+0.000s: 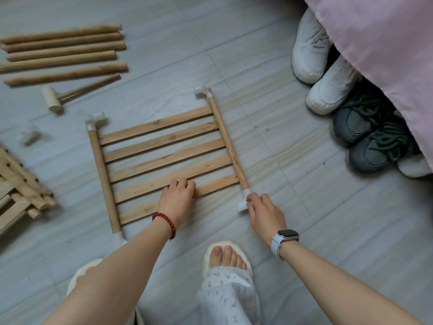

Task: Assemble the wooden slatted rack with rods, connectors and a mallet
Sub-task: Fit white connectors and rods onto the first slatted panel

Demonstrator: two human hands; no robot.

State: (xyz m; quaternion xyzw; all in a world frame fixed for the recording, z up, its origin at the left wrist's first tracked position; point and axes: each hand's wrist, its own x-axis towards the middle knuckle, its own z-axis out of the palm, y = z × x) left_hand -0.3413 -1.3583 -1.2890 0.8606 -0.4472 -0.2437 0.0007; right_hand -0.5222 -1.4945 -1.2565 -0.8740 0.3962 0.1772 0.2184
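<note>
Wooden slatted rack panel (164,158), pale slats fixed between two round side rods, lies flat on the grey floor (269,66) in front of us. We judge the task partly done: this panel carries white plastic corner connectors at all four rod ends, while six loose wooden rods (63,55) lie well apart at upper left. The small wooden mallet (55,99) is just below them, and one loose white connector (30,137) sits left of the panel. More slatted panels (16,191) wait stacked at the left edge, so joining still lies ahead. Our left hand (178,195) presses on the nearest slats, fingers curled over a slat edge. Our right hand (262,207) pinches the near-right white connector (243,202) on the panel's right rod, touching it.
</note>
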